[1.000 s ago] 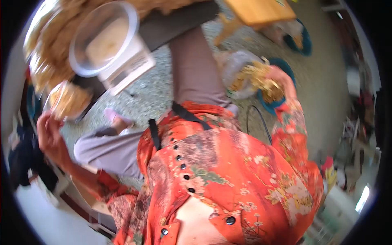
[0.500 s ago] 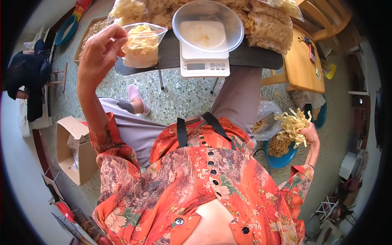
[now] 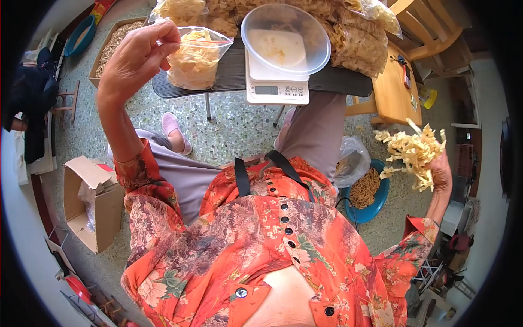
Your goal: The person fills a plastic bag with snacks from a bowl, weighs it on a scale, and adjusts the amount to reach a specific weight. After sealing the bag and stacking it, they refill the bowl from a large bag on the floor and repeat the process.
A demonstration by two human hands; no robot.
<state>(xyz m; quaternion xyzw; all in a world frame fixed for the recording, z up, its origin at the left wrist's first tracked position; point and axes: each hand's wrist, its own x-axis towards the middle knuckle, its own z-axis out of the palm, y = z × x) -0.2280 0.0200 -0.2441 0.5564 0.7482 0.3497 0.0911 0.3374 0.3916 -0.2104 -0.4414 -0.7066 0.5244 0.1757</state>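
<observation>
My left hand (image 3: 140,61) pinches the top edge of a clear zip bag (image 3: 197,62), which stands on the dark table and is partly filled with pale yellow dried strips. Out to the right, my right hand (image 3: 440,170) is closed around a loose bunch of dried strips (image 3: 415,152), curled and pale yellow. Beside the bag, a white digital scale (image 3: 278,94) carries a clear plastic bowl (image 3: 286,39) that has a few crumbs at its bottom. The scale's display cannot be read.
Filled bags (image 3: 359,43) line the back of the dark table (image 3: 234,68). A blue basin (image 3: 376,212) of brown strips stands on the floor, near a plastic bag (image 3: 351,158). A wooden chair (image 3: 395,90) is at right, a cardboard box (image 3: 92,201) at left. Another person (image 3: 32,98) is far left.
My right hand has moved outward and slightly up with the strips, away from the blue basin. My left hand still grips the bag's edge. The whole view has shifted a little.
</observation>
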